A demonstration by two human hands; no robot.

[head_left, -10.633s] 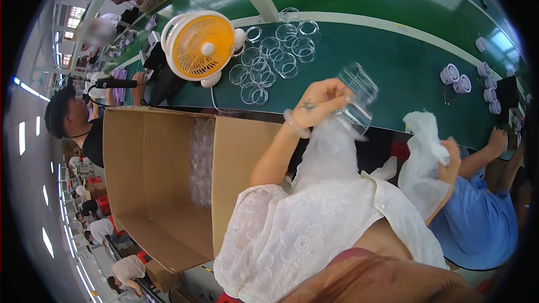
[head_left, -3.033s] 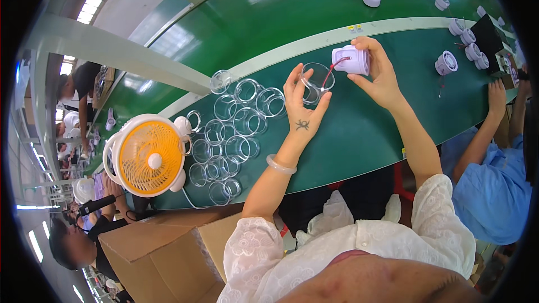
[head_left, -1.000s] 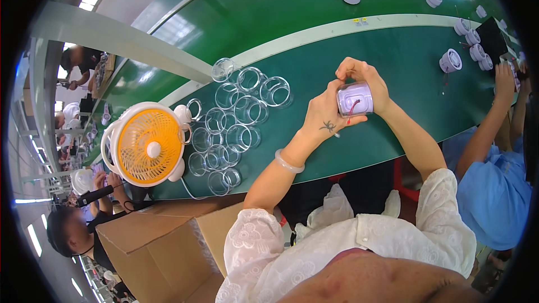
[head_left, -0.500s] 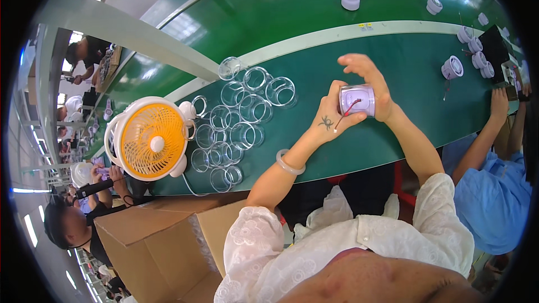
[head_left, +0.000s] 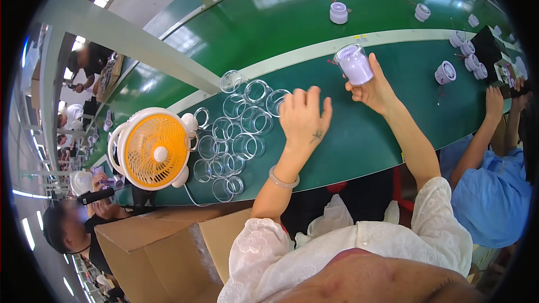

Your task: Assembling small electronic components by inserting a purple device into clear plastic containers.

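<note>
A small lilac cylindrical unit [head_left: 357,68] with a clear sleeve around its upper end and a short red wire is in my right hand [head_left: 377,93], raised over the green work mat [head_left: 359,137]. My right fingers and thumb wrap its lower part. My left hand [head_left: 303,116] has its back up and fingers apart, beside the group of clear cylindrical sleeves [head_left: 255,120]. Its fingers overlap the nearest clear sleeve [head_left: 274,102]; I cannot tell if they touch it. Nothing shows in that hand.
An orange and white fan [head_left: 154,148] stands left of the sleeves. An open cardboard box [head_left: 163,252] is at the lower left. Several lilac units [head_left: 445,72] lie at the right, near a person in blue [head_left: 491,191]. Another lilac unit [head_left: 338,13] sits on the green belt [head_left: 281,17].
My left hand has let go of the lilac unit and moved left to the clear sleeves. My right hand has lifted the unit up and away, tilting it.
</note>
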